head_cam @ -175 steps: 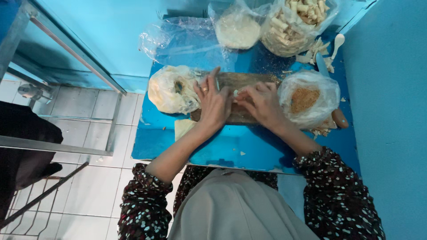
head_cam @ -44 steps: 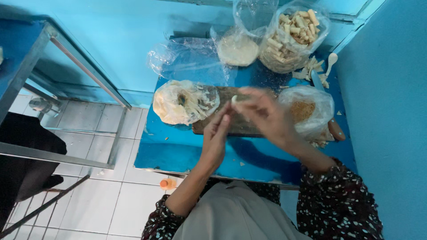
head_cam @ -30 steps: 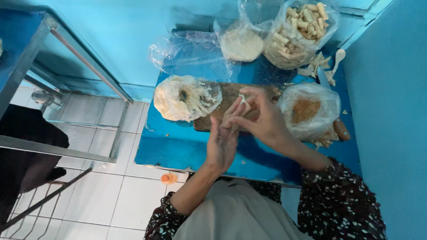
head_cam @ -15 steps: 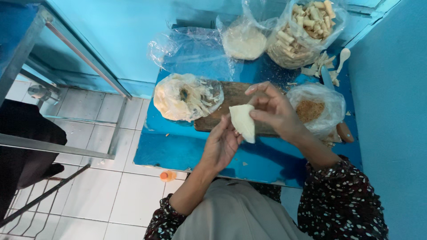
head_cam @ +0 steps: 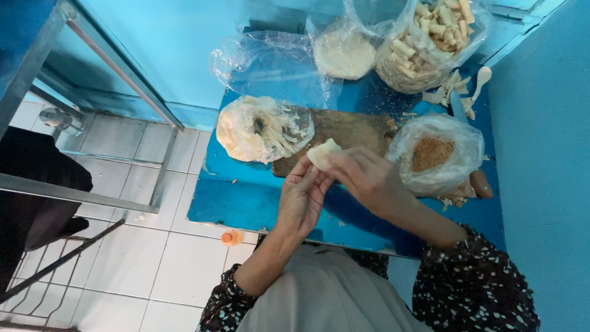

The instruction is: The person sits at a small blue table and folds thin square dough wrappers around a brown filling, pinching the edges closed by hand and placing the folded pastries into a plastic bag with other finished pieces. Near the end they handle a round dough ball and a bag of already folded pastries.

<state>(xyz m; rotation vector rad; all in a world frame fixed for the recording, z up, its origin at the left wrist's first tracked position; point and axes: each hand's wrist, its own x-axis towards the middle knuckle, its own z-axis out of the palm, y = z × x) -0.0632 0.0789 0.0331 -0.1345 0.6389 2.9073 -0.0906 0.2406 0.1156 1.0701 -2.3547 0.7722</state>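
Note:
My left hand [head_cam: 302, 198] and my right hand [head_cam: 366, 178] are raised over the blue table [head_cam: 246, 206], and together they hold a small pale folded wrapper [head_cam: 322, 152] between their fingertips. The wrapper hangs just above a brown wooden board [head_cam: 356, 129]. To the left of it lies a clear bag of pale wrapper sheets [head_cam: 261, 127]. To the right sits a clear bag of brown crumbs [head_cam: 436, 154].
At the back stand a bag of pale rolled sticks [head_cam: 430, 40] and a bag of white flour [head_cam: 344, 54]. A white spoon [head_cam: 480, 79] and scraps lie at the far right. A metal frame [head_cam: 117, 74] and tiled floor with an orange cap [head_cam: 232, 237] are on the left.
Both hands lifted off the board. They picked up a pale wrapper, which showed flat half a second ago and is now folded smaller between the fingertips.

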